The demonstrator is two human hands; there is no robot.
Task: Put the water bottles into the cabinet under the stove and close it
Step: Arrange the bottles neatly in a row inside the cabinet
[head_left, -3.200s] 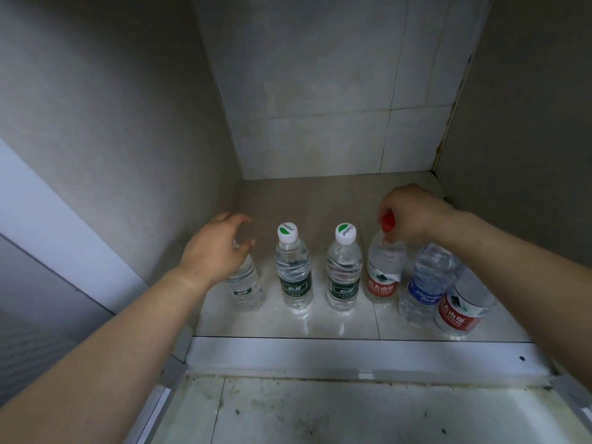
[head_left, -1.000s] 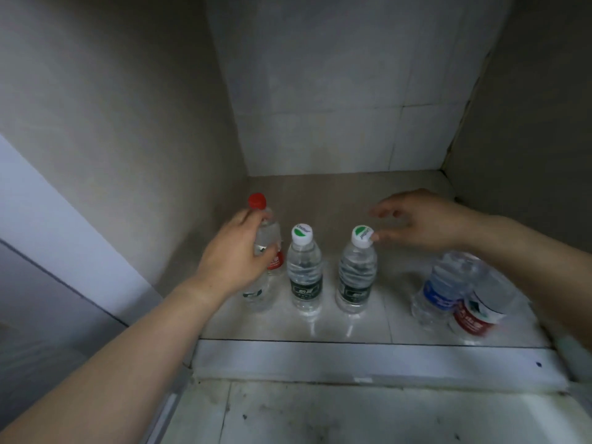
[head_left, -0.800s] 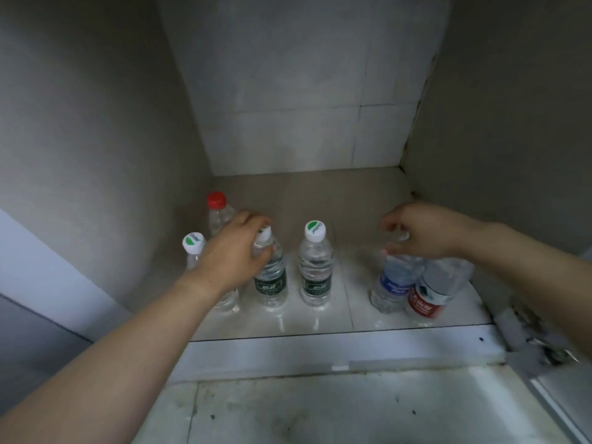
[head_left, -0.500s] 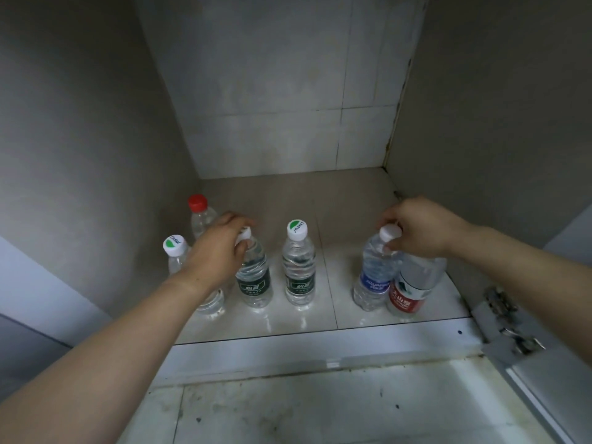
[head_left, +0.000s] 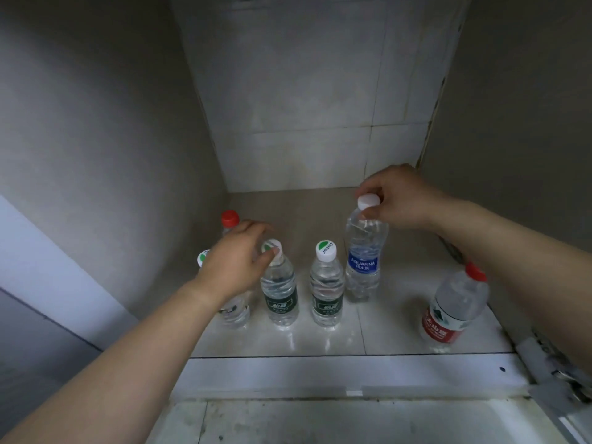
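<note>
Several water bottles stand on the tiled cabinet floor (head_left: 397, 318). My left hand (head_left: 235, 267) grips the cap of a green-label bottle (head_left: 279, 296) and partly hides another green-cap bottle (head_left: 235, 312) at the far left. A red-cap bottle (head_left: 230, 219) stands behind them. A second green-label bottle (head_left: 326, 293) stands free in the middle. My right hand (head_left: 395, 200) pinches the white cap of the blue-label Aquafina bottle (head_left: 363, 261), upright just right of it. A red-label bottle (head_left: 450, 312) stands alone at the front right.
Tiled walls close the cabinet at the back and on both sides. A white sill (head_left: 320, 373) runs along the front, with a metal hinge (head_left: 560, 376) at its right end. A pale panel (head_left: 48, 270) slants at the left. Bare floor lies behind the bottles.
My right hand carried the blue-label bottle away from the red-label one, leftward beside the middle green-label bottle. My left hand stays on the green-label bottle's cap.
</note>
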